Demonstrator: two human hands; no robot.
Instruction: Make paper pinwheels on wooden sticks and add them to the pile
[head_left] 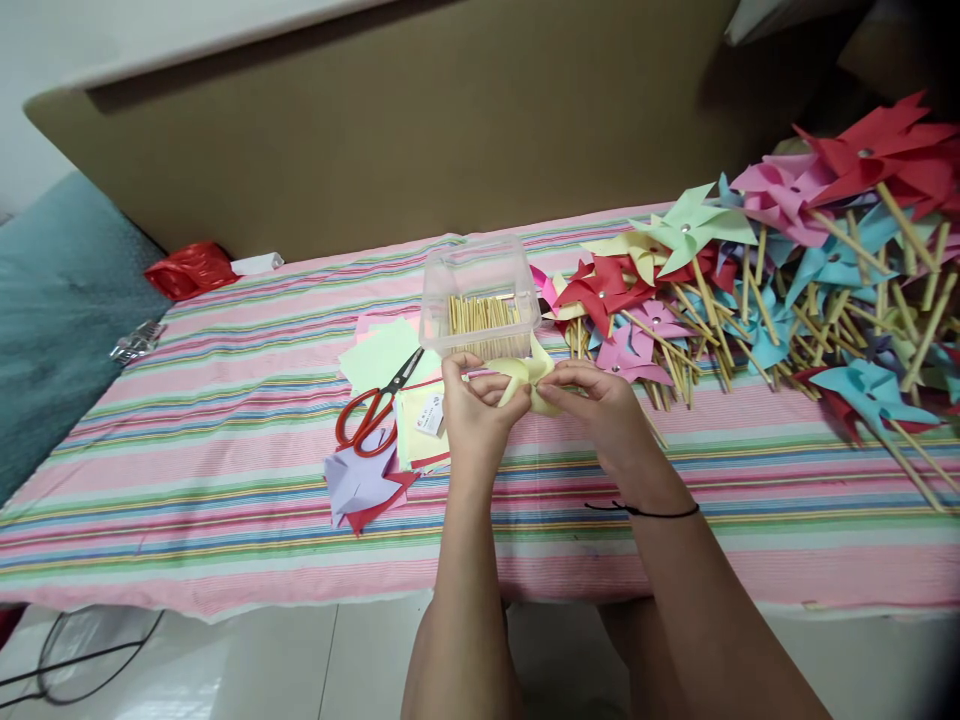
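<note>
Between my two hands is a pale yellow paper pinwheel [541, 372], its blades curled in toward the middle. My left hand [480, 405] pinches the folded paper from the left. From the right, the fingertips of my right hand [592, 400] press at its centre; whether a small pin is there, I cannot tell. Just beyond my hands stands a clear plastic box [480, 268] with many thin wooden sticks [484, 315] in it. Red-handled scissors [373, 408] lie left of my left hand, on coloured paper sheets [377, 357].
Finished pinwheels [690, 230] on sticks are heaped at the right. Cut purple paper [361, 478] and a small white card [430, 415] lie at the left. A red plastic bag [190, 271] sits at the far left of the striped cloth [247, 440].
</note>
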